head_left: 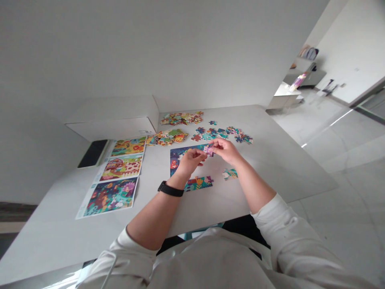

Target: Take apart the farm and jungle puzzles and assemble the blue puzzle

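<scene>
A purple jigsaw puzzle piece (pixel 208 150) is between my two hands, over the upper edge of a partly joined dark blue puzzle section (pixel 177 151). My right hand (pixel 225 151) pinches it from the right with thumb and forefinger. From the left, the closed fingertips of my left hand (pixel 191 161) meet its lower left edge; part of the section is hidden beneath this hand. Nearer to me lies a joined strip of puzzle pieces (pixel 199 183), partly covered by my left wrist. A teal puzzle piece group (pixel 230 174) rests beside my right forearm.
Loose blue and teal pieces (pixel 222 133) spread behind my hands. Two piles of yellowish pieces (pixel 182 118) (pixel 168 137) lie farther back. At left are a printed picture sheet (pixel 116 182), a black phone (pixel 93 153) and a white box (pixel 111 127) against the wall.
</scene>
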Demonstrator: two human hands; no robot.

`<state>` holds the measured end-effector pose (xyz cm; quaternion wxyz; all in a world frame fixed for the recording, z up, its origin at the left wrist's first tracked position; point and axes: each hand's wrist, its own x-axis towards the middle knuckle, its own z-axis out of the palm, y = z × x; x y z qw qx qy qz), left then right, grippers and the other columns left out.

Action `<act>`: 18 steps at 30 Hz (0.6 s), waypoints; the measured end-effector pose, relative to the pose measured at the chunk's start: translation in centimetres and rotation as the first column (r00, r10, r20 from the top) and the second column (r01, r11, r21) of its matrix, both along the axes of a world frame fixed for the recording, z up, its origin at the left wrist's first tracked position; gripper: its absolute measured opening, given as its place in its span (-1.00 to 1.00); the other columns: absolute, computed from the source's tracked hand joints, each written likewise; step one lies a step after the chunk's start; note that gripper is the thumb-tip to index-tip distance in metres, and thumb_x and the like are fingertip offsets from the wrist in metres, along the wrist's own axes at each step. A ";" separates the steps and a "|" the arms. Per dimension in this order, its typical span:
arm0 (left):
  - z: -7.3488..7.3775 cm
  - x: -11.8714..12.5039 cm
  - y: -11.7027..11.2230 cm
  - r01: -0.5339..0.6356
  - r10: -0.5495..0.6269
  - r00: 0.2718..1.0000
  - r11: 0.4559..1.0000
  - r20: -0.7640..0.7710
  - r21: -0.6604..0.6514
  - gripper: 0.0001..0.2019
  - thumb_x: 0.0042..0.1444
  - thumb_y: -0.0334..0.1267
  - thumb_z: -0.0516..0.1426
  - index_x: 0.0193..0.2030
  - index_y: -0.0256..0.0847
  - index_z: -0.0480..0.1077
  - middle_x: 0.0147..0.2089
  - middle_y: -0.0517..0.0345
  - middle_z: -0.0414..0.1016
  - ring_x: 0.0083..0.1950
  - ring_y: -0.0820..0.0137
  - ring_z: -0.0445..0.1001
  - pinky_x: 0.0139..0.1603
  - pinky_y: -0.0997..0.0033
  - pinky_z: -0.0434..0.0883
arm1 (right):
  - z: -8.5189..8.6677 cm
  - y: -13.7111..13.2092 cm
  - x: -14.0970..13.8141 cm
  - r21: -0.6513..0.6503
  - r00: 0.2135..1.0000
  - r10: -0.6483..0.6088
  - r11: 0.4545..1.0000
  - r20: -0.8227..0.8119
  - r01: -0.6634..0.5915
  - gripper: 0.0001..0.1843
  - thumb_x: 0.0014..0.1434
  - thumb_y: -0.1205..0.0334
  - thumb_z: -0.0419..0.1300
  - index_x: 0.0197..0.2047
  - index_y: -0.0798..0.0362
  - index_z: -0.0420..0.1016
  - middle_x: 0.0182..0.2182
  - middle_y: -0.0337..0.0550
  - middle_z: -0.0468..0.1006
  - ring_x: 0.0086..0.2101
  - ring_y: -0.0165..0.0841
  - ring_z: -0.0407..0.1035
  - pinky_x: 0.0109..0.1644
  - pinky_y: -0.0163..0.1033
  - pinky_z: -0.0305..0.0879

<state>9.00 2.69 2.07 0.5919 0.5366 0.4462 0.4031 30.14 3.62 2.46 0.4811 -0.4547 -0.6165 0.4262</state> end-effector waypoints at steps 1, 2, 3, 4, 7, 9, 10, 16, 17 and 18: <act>0.0 0.0 0.0 -0.003 0.003 1.000 1.000 0.012 -0.010 -0.56 -0.07 0.11 0.47 -0.29 -0.20 0.52 -0.28 0.06 0.65 -0.28 0.39 0.57 -0.31 0.42 0.52 | 0.0 0.0 0.0 0.003 1.000 -0.011 1.000 -0.009 0.011 -0.64 0.14 -0.08 0.48 -0.06 -0.12 0.67 -0.29 -0.23 0.65 -0.29 -0.30 0.51 -0.11 -0.16 0.46; 0.0 0.0 0.0 -0.010 0.010 1.000 1.000 0.023 -0.019 -0.56 -0.08 0.10 0.47 -0.29 -0.20 0.53 -0.27 0.05 0.65 -0.28 0.39 0.57 -0.31 0.42 0.51 | 0.0 0.0 0.0 0.001 1.000 -0.021 1.000 -0.016 0.021 -0.64 0.15 -0.09 0.46 -0.05 -0.11 0.67 -0.30 -0.23 0.64 -0.30 -0.30 0.50 -0.11 -0.16 0.46; 0.1 0.0 0.0 -0.018 0.018 0.999 0.999 0.031 -0.027 -0.56 -0.08 0.10 0.48 -0.29 -0.20 0.53 -0.26 0.04 0.66 -0.28 0.39 0.57 -0.30 0.42 0.51 | 0.0 0.0 0.1 -0.007 0.999 -0.030 1.000 -0.024 0.030 -0.63 0.16 -0.11 0.45 -0.05 -0.11 0.66 -0.31 -0.23 0.64 -0.30 -0.30 0.50 -0.11 -0.16 0.45; 0.1 -0.1 0.0 -0.026 0.028 0.999 0.999 0.035 -0.033 -0.56 -0.08 0.10 0.48 -0.29 -0.20 0.54 -0.24 0.03 0.67 -0.27 0.39 0.58 -0.29 0.42 0.51 | 0.0 0.0 0.1 -0.018 0.999 -0.038 0.999 -0.030 0.037 -0.62 0.16 -0.13 0.45 -0.06 -0.10 0.66 -0.32 -0.23 0.64 -0.30 -0.30 0.50 -0.12 -0.16 0.45; 0.0 -0.1 0.1 -0.061 0.062 0.998 0.998 0.026 -0.030 -0.56 -0.05 0.12 0.46 -0.26 -0.20 0.55 -0.21 0.01 0.69 -0.27 0.39 0.58 -0.29 0.42 0.50 | 0.1 -0.1 0.0 -0.051 0.999 -0.032 0.998 -0.034 0.030 -0.62 0.10 -0.13 0.49 -0.13 -0.09 0.63 -0.32 -0.22 0.65 -0.29 -0.29 0.51 -0.11 -0.16 0.46; -0.2 -0.1 0.1 -0.080 0.080 0.997 0.997 0.015 -0.012 -0.57 -0.01 0.13 0.44 -0.25 -0.19 0.55 -0.20 0.00 0.69 -0.27 0.38 0.58 -0.30 0.41 0.49 | 0.2 -0.1 0.0 -0.064 0.999 -0.009 0.998 -0.032 0.007 -0.62 0.07 -0.11 0.52 -0.16 -0.08 0.62 -0.31 -0.21 0.67 -0.27 -0.28 0.52 -0.08 -0.15 0.48; -0.2 -0.1 0.1 -0.084 0.084 0.996 0.996 0.012 0.002 -0.58 0.00 0.12 0.44 -0.24 -0.20 0.56 -0.21 0.00 0.69 -0.27 0.38 0.58 -0.30 0.41 0.49 | 0.3 -0.2 0.0 -0.071 0.999 0.001 0.997 -0.032 -0.003 -0.62 0.06 -0.10 0.53 -0.17 -0.07 0.62 -0.30 -0.20 0.67 -0.26 -0.28 0.53 -0.07 -0.14 0.48; -0.3 0.5 -0.5 -0.008 0.026 0.995 0.982 -0.096 0.188 -0.71 0.17 -0.04 0.36 -0.09 -0.17 0.61 -0.11 0.00 0.71 -0.19 0.33 0.63 -0.22 0.35 0.56 | 1.6 -0.1 2.0 -0.063 0.996 -0.051 0.997 -0.072 0.046 -0.59 0.04 -0.13 0.51 -0.19 -0.06 0.56 -0.30 -0.22 0.64 -0.26 -0.29 0.49 -0.12 -0.17 0.48; -0.2 0.6 -0.7 0.031 0.011 0.985 0.969 -0.170 0.243 -0.75 0.20 -0.09 0.34 -0.07 -0.16 0.61 -0.08 0.02 0.71 -0.16 0.32 0.64 -0.17 0.33 0.58 | 1.8 0.1 2.8 -0.057 0.993 -0.079 0.996 -0.087 0.075 -0.58 0.04 -0.13 0.51 -0.20 -0.05 0.54 -0.30 -0.22 0.63 -0.26 -0.30 0.49 -0.14 -0.18 0.46; -0.1 0.7 -1.1 0.083 -0.007 0.969 0.952 -0.248 0.296 -0.79 0.22 -0.13 0.32 -0.06 -0.14 0.62 -0.06 0.04 0.72 -0.14 0.32 0.65 -0.12 0.32 0.59 | 2.0 0.2 3.8 -0.053 0.989 -0.109 0.993 -0.098 0.104 -0.57 0.04 -0.13 0.50 -0.20 -0.05 0.53 -0.30 -0.23 0.62 -0.27 -0.31 0.48 -0.16 -0.20 0.45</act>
